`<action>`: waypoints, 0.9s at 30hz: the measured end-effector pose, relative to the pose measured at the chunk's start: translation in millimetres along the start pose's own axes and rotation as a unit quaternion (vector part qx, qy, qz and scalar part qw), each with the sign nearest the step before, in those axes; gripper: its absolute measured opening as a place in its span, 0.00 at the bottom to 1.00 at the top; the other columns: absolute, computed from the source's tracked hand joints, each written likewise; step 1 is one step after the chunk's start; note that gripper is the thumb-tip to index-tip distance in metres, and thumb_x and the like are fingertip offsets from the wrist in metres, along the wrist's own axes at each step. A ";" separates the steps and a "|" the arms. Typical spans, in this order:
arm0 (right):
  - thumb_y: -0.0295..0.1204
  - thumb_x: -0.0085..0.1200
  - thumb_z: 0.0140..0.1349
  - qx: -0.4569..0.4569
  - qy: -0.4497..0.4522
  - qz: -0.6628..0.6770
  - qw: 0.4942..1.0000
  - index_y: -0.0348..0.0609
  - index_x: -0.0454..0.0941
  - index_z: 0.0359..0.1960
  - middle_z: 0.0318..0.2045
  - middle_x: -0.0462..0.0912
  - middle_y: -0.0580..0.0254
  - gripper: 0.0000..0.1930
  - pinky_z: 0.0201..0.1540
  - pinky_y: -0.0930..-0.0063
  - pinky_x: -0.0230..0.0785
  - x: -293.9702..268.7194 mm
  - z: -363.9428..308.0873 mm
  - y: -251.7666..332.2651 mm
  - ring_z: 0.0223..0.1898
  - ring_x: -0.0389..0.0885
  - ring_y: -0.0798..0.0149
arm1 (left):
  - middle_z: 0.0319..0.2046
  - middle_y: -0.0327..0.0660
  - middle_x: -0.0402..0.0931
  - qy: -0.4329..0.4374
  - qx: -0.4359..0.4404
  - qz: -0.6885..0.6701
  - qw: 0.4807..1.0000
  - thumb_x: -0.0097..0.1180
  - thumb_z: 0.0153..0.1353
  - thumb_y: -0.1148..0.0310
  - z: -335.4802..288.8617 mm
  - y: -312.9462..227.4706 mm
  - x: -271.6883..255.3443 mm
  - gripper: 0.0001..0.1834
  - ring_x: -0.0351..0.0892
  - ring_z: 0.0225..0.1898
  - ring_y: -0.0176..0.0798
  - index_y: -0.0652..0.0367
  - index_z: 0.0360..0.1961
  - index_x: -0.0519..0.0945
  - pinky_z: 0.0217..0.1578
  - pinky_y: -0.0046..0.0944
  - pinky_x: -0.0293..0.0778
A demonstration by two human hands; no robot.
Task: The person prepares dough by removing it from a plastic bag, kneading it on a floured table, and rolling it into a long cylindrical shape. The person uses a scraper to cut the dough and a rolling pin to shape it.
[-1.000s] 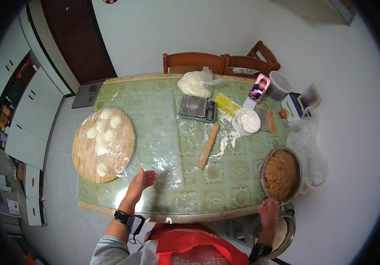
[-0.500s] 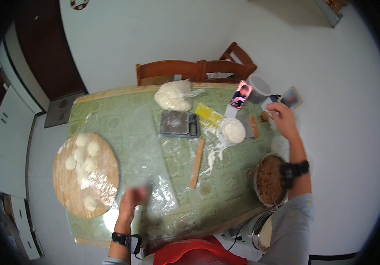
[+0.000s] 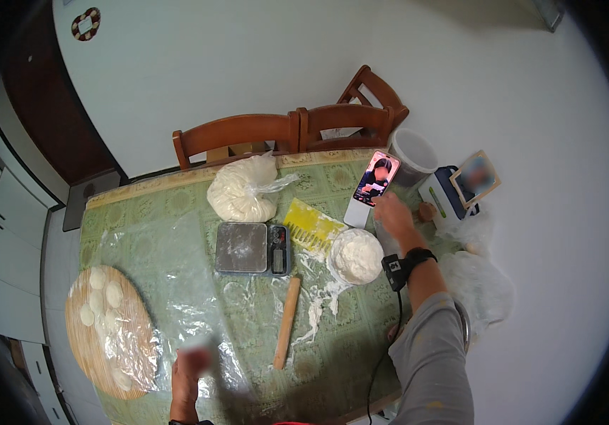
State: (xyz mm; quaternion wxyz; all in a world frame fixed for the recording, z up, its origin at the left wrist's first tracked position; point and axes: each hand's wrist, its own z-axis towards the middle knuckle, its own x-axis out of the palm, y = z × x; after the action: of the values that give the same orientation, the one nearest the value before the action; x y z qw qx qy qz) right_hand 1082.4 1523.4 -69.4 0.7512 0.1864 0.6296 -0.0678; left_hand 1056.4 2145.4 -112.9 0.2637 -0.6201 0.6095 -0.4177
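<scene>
My right hand (image 3: pixel 395 216) reaches to the lower right edge of an upright phone (image 3: pixel 377 178), its lit screen showing a person. The fingers look drawn together, with nothing visible in them; whether they touch the screen is unclear. A bowl of white flour (image 3: pixel 358 256) sits just below that hand. My left hand (image 3: pixel 189 375) is over clear plastic sheeting (image 3: pixel 177 283), its fingertips smeared by a reddish blur, so its grip is hidden. Left of it, a round wooden board (image 3: pixel 85 347) carries several pale dough pieces (image 3: pixel 114 294) partly under plastic film.
A wooden rolling pin (image 3: pixel 287 324), kitchen scale (image 3: pixel 243 248), yellow toothed scraper (image 3: pixel 313 227) and bag of white flour or dough (image 3: pixel 243 190) lie on the green tablecloth. A clear tub (image 3: pixel 414 157), framed picture (image 3: pixel 477 178) and plastic bags (image 3: pixel 478 287) stand right. Chairs (image 3: pixel 237 137) line the far edge.
My right hand has moved left from beside the framed picture to the phone. The view has shifted; my right forearm now hides most of the bowl of brown filling. My left hand stays over the plastic.
</scene>
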 end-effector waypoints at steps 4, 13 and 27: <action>0.21 0.50 0.50 0.061 -0.095 -0.029 0.993 0.49 0.80 0.29 0.55 0.73 0.68 0.08 0.53 0.67 0.66 -11.4 13.3 2.5 0.54 0.69 0.58 | 0.37 0.45 0.79 -0.008 -0.001 0.025 1.000 0.34 0.68 0.42 7.5 -2.0 10.6 0.33 0.79 0.38 0.41 0.64 0.44 0.75 0.43 0.40 0.74; 0.18 0.47 0.50 0.014 -0.254 -0.001 0.967 0.44 0.79 0.32 0.59 0.68 0.55 0.11 0.59 0.62 0.62 -38.3 -2.7 22.4 0.58 0.67 0.51 | 0.38 0.48 0.79 0.006 -0.003 0.027 1.000 0.36 0.68 0.43 23.1 -19.4 19.6 0.32 0.79 0.41 0.43 0.65 0.44 0.76 0.46 0.42 0.74; 0.27 0.48 0.64 0.287 0.088 0.669 0.680 0.35 0.72 0.48 0.40 0.81 0.53 0.12 0.35 0.74 0.75 17.2 -155.6 179.9 0.34 0.82 0.64 | 0.40 0.48 0.79 0.093 0.022 -0.002 0.995 0.37 0.67 0.43 14.3 -29.0 13.3 0.32 0.79 0.41 0.43 0.66 0.45 0.75 0.46 0.42 0.75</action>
State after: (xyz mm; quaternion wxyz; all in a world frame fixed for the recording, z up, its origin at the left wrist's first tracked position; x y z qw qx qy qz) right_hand 1003.2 1748.4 -72.6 0.4474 0.7693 0.3501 0.2925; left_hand 1082.7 2133.2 -93.4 0.2187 -0.5739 0.6205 -0.4877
